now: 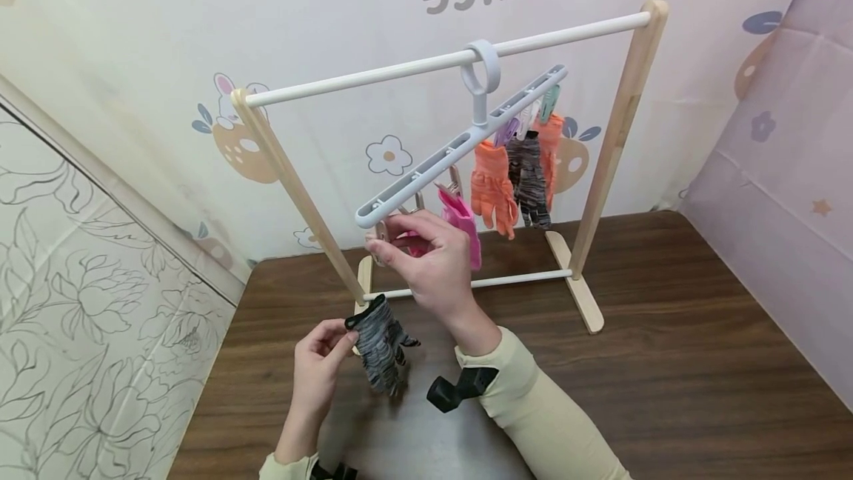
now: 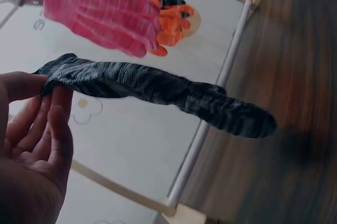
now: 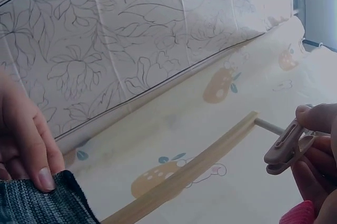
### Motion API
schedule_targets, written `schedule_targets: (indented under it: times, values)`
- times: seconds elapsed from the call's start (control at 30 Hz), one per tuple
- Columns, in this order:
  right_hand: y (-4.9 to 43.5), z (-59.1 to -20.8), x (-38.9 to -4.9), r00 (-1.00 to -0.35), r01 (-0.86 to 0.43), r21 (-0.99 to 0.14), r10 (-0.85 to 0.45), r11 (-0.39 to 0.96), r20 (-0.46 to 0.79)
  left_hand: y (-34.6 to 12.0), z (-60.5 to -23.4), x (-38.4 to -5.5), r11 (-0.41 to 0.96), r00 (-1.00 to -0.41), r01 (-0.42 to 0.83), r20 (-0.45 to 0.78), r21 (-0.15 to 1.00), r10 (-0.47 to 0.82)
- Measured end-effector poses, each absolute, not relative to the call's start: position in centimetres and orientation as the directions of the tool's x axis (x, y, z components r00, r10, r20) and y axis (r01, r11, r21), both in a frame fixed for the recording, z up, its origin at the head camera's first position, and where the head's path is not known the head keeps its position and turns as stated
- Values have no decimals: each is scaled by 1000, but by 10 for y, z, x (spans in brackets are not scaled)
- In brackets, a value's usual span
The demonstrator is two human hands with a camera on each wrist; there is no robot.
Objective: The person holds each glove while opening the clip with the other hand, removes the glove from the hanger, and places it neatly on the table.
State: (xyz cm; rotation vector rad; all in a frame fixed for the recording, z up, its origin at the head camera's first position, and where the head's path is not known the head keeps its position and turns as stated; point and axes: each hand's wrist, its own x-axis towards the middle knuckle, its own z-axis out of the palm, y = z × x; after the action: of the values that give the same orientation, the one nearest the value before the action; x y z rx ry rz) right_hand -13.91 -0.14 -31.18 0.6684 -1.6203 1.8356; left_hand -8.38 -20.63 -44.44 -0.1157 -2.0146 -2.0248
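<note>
My left hand (image 1: 318,365) pinches a grey-and-black striped knit glove (image 1: 378,347) at its dark cuff, between thumb and fingers. The glove's fingers hang down, apart from the rack. At the near end of a pale grey clip hanger (image 1: 460,148), my right hand (image 1: 436,265) squeezes a beige clothespin (image 3: 287,147) between thumb and fingers. Nothing shows between the clothespin's tips in the right wrist view. Just behind that hand, pink gloves (image 2: 105,16) hang from the hanger, partly hidden by it in the head view.
The hanger's ring loops over the white top bar (image 1: 373,76) of a wooden-post rack (image 1: 620,132). Farther along it hang orange gloves (image 1: 492,180) and another striped glove (image 1: 526,176) on coloured clothespins. A white lower bar (image 1: 520,280) crosses near the brown table (image 1: 700,339); printed curtains stand behind.
</note>
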Motion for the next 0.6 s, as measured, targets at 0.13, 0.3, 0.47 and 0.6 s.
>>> schedule_targets:
  times: [0.13, 0.3, 0.47, 0.6]
  values:
    - [-3, -313, -139, -689, -724, -686, 98, -70, 718, -216, -452, -88, 41, -976, 187, 190, 981, -106]
    - [-4, -315, -137, -679, -734, -676, 88, -56, 729, -229, -458, -94, 93, -986, 131, 139, 987, -90]
    - [-5, -314, -137, -678, -735, -675, 82, -59, 731, -242, -460, -101, 172, -991, 81, 97, 982, -90]
    - [-4, -313, -137, -679, -734, -676, 75, -63, 730, -255, -465, -108, 270, -995, 31, 55, 962, -81]
